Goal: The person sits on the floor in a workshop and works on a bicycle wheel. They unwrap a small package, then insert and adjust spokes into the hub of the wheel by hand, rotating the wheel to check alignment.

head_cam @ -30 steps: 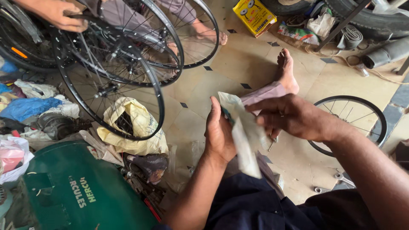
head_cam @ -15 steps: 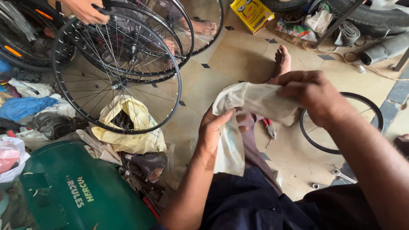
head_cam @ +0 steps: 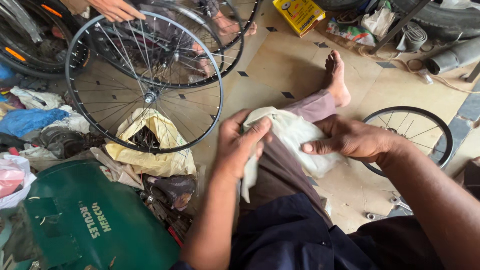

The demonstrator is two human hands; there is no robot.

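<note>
I sit on the floor with one leg stretched out. My left hand [head_cam: 242,145] grips the upper left edge of a whitish cloth [head_cam: 287,132], thumb pressed on top. My right hand [head_cam: 352,139] lies flat over the cloth's right side and pins it against my thigh. A tail of the cloth hangs down past my left wrist. My bare foot [head_cam: 336,77] points away on the tan tiled floor.
Another person's hand [head_cam: 116,8] holds a spoked bicycle wheel [head_cam: 145,82] at upper left, with more wheels behind. A small rim [head_cam: 437,131] lies at right. A yellow bag [head_cam: 155,145], green case [head_cam: 85,225], yellow box [head_cam: 300,14], rags and loose tools surround me.
The cloth came down from mid-air onto my thigh. My right hand moved from gripping it on top to pressing it flat. The other person's wheel shifted toward me.
</note>
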